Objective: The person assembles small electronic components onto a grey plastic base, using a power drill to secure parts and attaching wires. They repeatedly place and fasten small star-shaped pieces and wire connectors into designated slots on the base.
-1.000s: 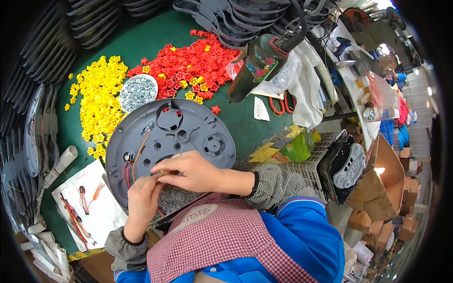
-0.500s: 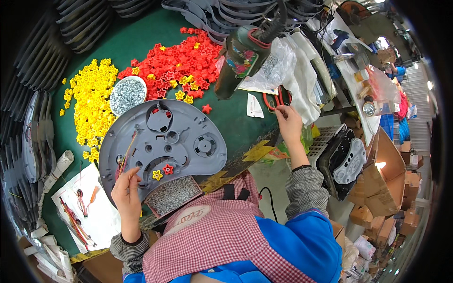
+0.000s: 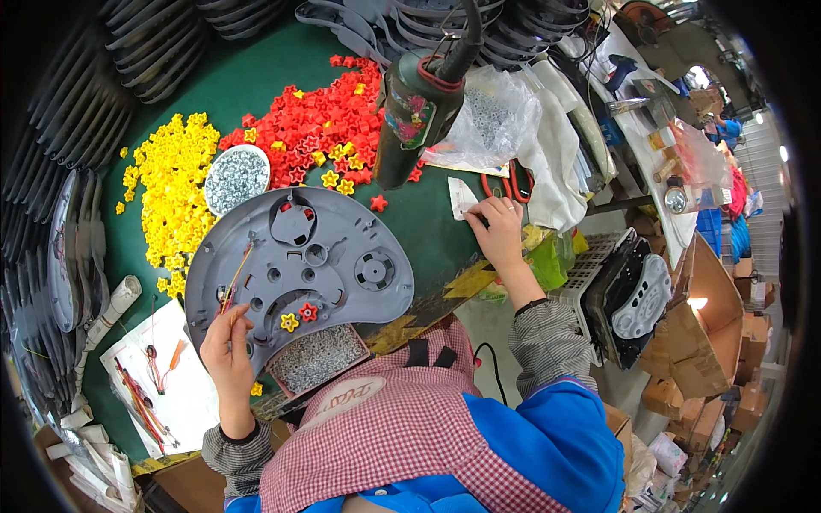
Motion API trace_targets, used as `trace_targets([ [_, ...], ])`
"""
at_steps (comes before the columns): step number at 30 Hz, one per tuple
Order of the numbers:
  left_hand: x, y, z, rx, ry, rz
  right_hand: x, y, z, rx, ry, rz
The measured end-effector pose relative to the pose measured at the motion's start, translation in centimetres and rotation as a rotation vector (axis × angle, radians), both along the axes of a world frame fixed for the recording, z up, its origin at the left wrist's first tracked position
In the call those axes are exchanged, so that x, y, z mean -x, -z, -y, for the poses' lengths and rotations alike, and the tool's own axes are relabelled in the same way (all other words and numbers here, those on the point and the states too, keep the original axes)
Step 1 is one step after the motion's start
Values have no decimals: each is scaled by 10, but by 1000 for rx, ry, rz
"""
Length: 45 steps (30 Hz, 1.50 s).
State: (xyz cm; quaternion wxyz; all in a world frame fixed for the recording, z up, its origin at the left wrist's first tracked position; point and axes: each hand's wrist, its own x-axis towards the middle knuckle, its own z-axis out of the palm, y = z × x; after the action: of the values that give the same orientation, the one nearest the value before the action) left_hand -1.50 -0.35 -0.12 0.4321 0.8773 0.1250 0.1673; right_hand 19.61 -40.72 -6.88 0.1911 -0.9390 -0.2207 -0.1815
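A grey rounded plastic shell (image 3: pixel 342 239) lies before me on the green table, with round holes, thin wires and a built-in speaker-like ring. One yellow star (image 3: pixel 289 321) and one red star (image 3: pixel 309 312) sit at its near edge. My left hand (image 3: pixel 227 350) is at the shell's lower left rim, fingertips pinched together; whatever they hold is too small to make out. Over the table's right side, my right hand (image 3: pixel 499 235) has thumb and fingers slightly apart, beside a white paper slip (image 3: pixel 462 198) and just short of red-handled pliers (image 3: pixel 516 184).
Yellow stars (image 3: pixel 175 184) and red stars (image 3: pixel 321 115) lie heaped behind the shell. Screws fill a white bowl (image 3: pixel 237 179) and a tray (image 3: pixel 318 359). A dark corded power tool (image 3: pixel 419 120) hangs over the table. Wires lie on white paper (image 3: pixel 184 385); stacked grey shells (image 3: pixel 64 111) stand left.
My right hand has drawn slightly left and nearer, off the pliers toward the paper slip, its fingers loosening. The hanging tool has swung left. My left hand has barely moved.
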Motion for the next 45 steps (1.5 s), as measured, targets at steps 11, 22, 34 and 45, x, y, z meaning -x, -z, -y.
trace_targets([
  [11, -3, -7, -6, 223, -33, 51, -50, -68, -78, -874, -505, -175],
  [22, 5, -3, -7, 363, -138, 139, -28, -66, -133, -1005, -652, -593],
  [34, 8, -13, 8, 163, -140, 234, 62, -135, -103, -1244, -831, -1219],
  [45, 24, -7, 18, 279, -108, 234, 140, -76, -187, -1186, -712, -1183],
])
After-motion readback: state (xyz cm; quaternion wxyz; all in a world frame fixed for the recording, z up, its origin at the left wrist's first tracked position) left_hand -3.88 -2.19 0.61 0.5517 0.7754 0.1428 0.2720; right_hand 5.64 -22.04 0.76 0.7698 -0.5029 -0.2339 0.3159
